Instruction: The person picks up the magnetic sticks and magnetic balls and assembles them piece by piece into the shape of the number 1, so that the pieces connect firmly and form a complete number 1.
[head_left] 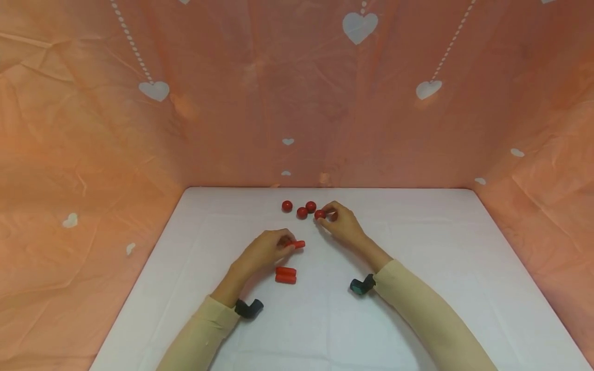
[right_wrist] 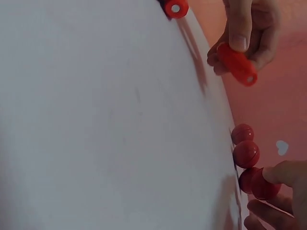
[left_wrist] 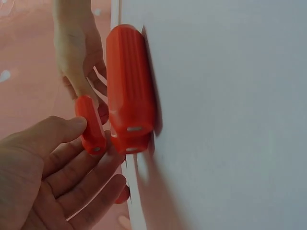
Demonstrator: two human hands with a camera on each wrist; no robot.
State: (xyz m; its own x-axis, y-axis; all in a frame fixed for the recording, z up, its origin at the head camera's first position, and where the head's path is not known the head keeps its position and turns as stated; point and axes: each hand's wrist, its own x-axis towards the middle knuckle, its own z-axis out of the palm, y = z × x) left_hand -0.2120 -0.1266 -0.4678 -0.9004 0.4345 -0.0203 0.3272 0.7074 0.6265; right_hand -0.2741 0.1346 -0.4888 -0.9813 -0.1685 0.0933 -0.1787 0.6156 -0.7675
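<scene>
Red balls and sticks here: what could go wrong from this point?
The ball in the right hand is close to three other balls; a nudge might send them rolling. The stick pinched by the left hand could slip and drop, perhaps onto the two sticks lying nearby.

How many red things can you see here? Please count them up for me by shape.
Red balls: 4, one of them pinched by the right hand
Red rods: 3, one of them held by the left hand
Total: 7 in clear view
</scene>
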